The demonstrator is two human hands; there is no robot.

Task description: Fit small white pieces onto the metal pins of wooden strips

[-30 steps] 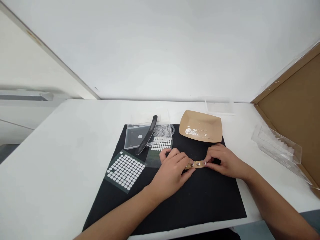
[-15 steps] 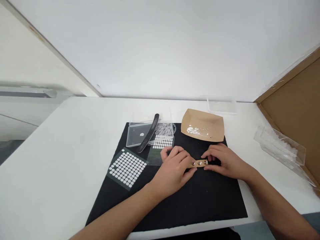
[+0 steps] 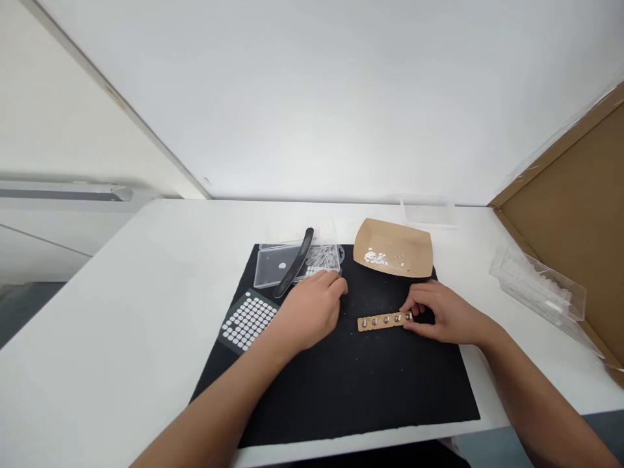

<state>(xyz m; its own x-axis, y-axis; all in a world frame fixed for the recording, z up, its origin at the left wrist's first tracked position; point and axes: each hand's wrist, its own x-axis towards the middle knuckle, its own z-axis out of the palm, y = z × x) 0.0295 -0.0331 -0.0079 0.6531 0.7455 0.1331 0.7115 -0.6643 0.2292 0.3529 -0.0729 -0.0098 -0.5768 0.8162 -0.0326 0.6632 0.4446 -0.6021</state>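
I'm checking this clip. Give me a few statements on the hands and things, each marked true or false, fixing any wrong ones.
1. The right hand is at the right end of the tan strip. True.
2. The left hand grips the strip's other end. False: it is apart from the strip, near the clear case.
3. A curved dark tool lies across the clear case. True.
4. The brown tray is nearer the person than the strip. False: it sits beyond the strip, with small white pieces in it.
5. Five metal fittings sit in a row on the strip. True.
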